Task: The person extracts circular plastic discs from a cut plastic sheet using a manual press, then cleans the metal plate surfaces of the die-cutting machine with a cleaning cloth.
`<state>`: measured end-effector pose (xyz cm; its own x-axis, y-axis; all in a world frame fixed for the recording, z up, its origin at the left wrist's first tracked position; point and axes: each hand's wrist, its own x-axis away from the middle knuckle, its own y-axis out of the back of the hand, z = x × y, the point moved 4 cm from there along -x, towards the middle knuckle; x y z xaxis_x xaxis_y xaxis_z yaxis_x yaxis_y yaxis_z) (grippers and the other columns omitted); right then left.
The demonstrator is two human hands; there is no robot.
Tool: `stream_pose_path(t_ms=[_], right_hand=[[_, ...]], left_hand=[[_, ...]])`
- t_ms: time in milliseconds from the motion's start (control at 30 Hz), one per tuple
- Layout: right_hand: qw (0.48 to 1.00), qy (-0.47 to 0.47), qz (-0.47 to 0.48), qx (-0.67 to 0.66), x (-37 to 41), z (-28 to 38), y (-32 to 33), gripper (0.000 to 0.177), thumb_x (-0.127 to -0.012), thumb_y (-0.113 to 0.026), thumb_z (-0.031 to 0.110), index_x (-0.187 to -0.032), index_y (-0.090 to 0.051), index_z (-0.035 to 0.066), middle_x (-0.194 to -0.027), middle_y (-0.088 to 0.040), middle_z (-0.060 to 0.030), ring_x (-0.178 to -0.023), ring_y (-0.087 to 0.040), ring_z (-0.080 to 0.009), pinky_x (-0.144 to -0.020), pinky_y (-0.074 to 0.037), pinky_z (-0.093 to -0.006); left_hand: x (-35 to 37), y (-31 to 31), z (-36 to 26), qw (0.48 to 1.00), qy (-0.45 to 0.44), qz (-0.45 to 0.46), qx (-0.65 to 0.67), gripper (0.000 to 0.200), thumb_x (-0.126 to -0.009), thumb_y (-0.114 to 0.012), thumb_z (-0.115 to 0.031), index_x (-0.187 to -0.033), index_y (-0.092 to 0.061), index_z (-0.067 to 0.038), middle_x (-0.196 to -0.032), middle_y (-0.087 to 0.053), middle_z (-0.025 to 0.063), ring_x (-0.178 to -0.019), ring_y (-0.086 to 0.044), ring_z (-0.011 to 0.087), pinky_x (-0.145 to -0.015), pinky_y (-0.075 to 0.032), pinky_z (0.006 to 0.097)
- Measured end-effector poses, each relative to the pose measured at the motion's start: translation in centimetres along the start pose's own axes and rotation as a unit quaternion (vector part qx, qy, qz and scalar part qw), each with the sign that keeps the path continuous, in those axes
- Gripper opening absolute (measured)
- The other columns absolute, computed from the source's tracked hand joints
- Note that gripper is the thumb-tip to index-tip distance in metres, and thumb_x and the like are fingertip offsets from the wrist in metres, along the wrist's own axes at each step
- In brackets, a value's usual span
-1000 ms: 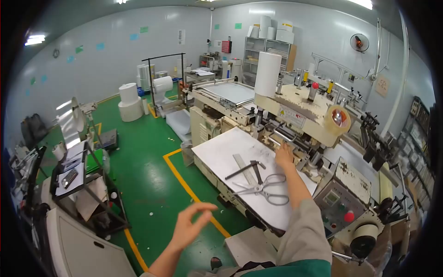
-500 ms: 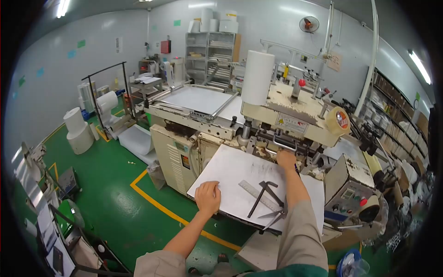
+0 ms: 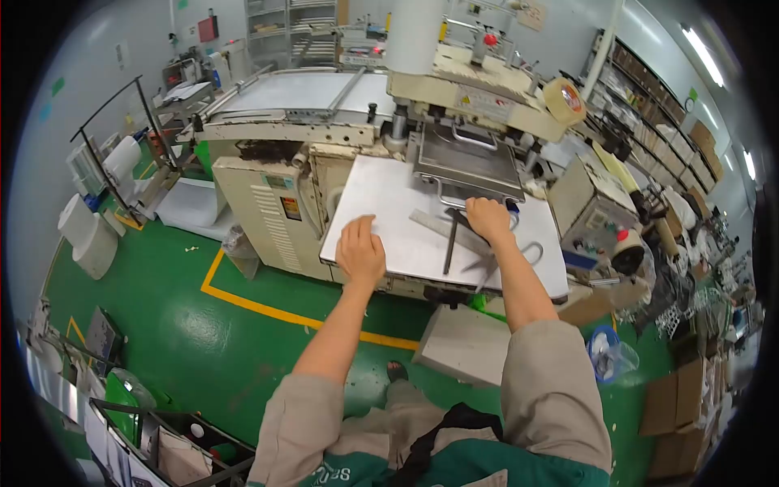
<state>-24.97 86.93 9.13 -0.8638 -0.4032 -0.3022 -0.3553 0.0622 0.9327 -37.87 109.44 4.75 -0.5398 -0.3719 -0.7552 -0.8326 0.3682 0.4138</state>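
A grey metal plate (image 3: 475, 158) has been drawn over the white table's (image 3: 383, 191) back edge, clamped in the right hand (image 3: 489, 217). The left hand (image 3: 362, 250) is loosely uncurled.

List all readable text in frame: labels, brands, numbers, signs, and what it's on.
None reads reliably.
Press head warning label: too small.
Tape roll: blurred.
Cabinet sticker: too small.
Control panel: too small.
Wall sign: blurred.
Ruler: markings too small.
Green garment lettering: upside down, unreadable.

The right hand (image 3: 488, 217) grips the front handle (image 3: 440, 192) of a metal plate (image 3: 466, 160) that projects from the press (image 3: 442, 84) over a white work surface (image 3: 375, 191). The left hand (image 3: 361, 250) is positioned, unloaded, at the surface's front edge. A ruler (image 3: 430, 220), black tool (image 3: 450, 246) and scissors (image 3: 533, 251) lie near the right hand.
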Motion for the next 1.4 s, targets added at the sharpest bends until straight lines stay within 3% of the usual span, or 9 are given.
stream_pose_path(t_ms=[200,300,433,500,567,1033,1167,1233,1400], right_hand=[[0.997,-0.048,-0.024,-0.063,9.7,3.7,4.7,0.025,-0.084,-0.044,0.018,-0.071,-0.059,0.003,-0.064,-0.061,-0.0166,-0.06,-0.062,-0.0363,-0.054,-0.049,-0.047],[0.991,-0.074,-0.068,-0.092,13.0,5.0,6.8,0.036,-0.086,-0.045,0.019,-0.056,-0.058,0.004,-0.055,-0.058,-0.0171,-0.052,-0.059,-0.0357,-0.048,-0.047,-0.0452],[0.989,-0.057,-0.099,-0.096,15.0,5.6,6.9,0.041,-0.087,-0.045,0.023,-0.053,-0.057,0.004,-0.051,-0.056,-0.0177,-0.046,-0.056,-0.0363,-0.045,-0.045,-0.0443],[0.988,-0.048,-0.108,-0.097,15.3,5.7,7.0,0.042,-0.087,-0.046,0.023,-0.051,-0.057,0.004,-0.049,-0.055,-0.0172,-0.043,-0.054,-0.0352,-0.044,-0.044,-0.043],[0.988,-0.051,-0.106,-0.101,16.1,5.9,7.1,0.044,-0.086,-0.048,0.024,-0.048,-0.057,0.005,-0.046,-0.052,-0.0158,-0.041,-0.053,-0.0329,-0.042,-0.042,-0.0412],[0.979,-0.018,-0.018,-0.203,19.9,6.5,9.2,0.038,-0.085,-0.051,0.022,-0.05,-0.053,0.008,-0.046,-0.052,-0.0084,-0.039,-0.051,-0.0268,-0.044,-0.04,-0.0382],[0.963,0.014,0.045,-0.265,19.5,5.6,9.5,0.034,-0.087,-0.051,0.023,-0.057,-0.052,0.008,-0.05,-0.053,-0.0075,-0.04,-0.05,-0.0264,-0.04,-0.039,-0.0373],[0.96,0.04,0.061,-0.271,19.0,5.3,10.1,0.032,-0.087,-0.052,0.024,-0.058,-0.051,0.009,-0.05,-0.053,-0.0056,-0.039,-0.051,-0.0238,-0.037,-0.039,-0.0352],[0.935,0.092,0.1,-0.328,19.0,4.6,9.2,0.026,-0.087,-0.053,0.023,-0.066,-0.051,0.009,-0.049,-0.05,-0.0039,-0.04,-0.051,-0.022,-0.037,-0.04,-0.0328]], left_hand=[[0.1,0.1,0.0,1.0,0.006,0.022,0.021,0.03,-0.08,-0.05,-0.009,-0.109,-0.056,-0.009,-0.109,-0.057,0.0067,-0.105,-0.051,0.0252,-0.084,-0.041,0.0384],[0.5,1.4,-1.6,0.995,-0.075,-0.01,0.065,0.033,-0.082,-0.052,-0.011,-0.114,-0.053,-0.006,-0.116,-0.054,0.0113,-0.112,-0.047,0.0288,-0.092,-0.037,0.0408],[3.2,4.4,-9.7,0.919,-0.294,0.202,0.165,0.052,-0.081,-0.06,-0.031,-0.124,-0.046,-0.005,-0.128,-0.046,0.013,-0.124,-0.039,0.0283,-0.106,-0.021,0.0471],[4.5,3.2,-11.0,0.882,-0.317,0.295,0.186,0.042,-0.079,-0.062,-0.035,-0.106,-0.053,-0.004,-0.094,-0.056,0.0095,-0.094,-0.052,0.0267,-0.099,-0.03,0.045],[4.6,3.1,-10.9,0.882,-0.307,0.266,0.24,0.032,-0.078,-0.064,-0.031,-0.093,-0.056,-0.004,-0.079,-0.052,0.0075,-0.079,-0.05,0.0254,-0.093,-0.035,0.0416],[5.4,6.6,-12.1,0.851,-0.292,0.34,0.274,0.019,-0.075,-0.067,-0.021,-0.076,-0.055,-0.007,-0.066,-0.048,0.0053,-0.066,-0.048,0.0222,-0.074,-0.039,0.0332],[0.2,5.0,-11.7,0.85,-0.241,0.344,0.318,0.019,-0.077,-0.063,-0.013,-0.094,-0.062,-0.004,-0.08,-0.06,0.0081,-0.075,-0.057,0.0254,-0.08,-0.041,0.0362],[-4.8,1.3,-11.7,0.884,-0.234,0.322,0.246,0.032,-0.08,-0.059,-0.014,-0.11,-0.057,-0.001,-0.108,-0.059,0.015,-0.1,-0.055,0.0312,-0.093,-0.037,0.0402],[-9.0,-13.0,-9.5,0.876,-0.251,0.412,0.008,0.055,-0.093,-0.036,-0.041,-0.135,-0.035,-0.004,-0.14,-0.035,0.0123,-0.133,-0.027,0.0272,-0.11,-0.015,0.0431]])
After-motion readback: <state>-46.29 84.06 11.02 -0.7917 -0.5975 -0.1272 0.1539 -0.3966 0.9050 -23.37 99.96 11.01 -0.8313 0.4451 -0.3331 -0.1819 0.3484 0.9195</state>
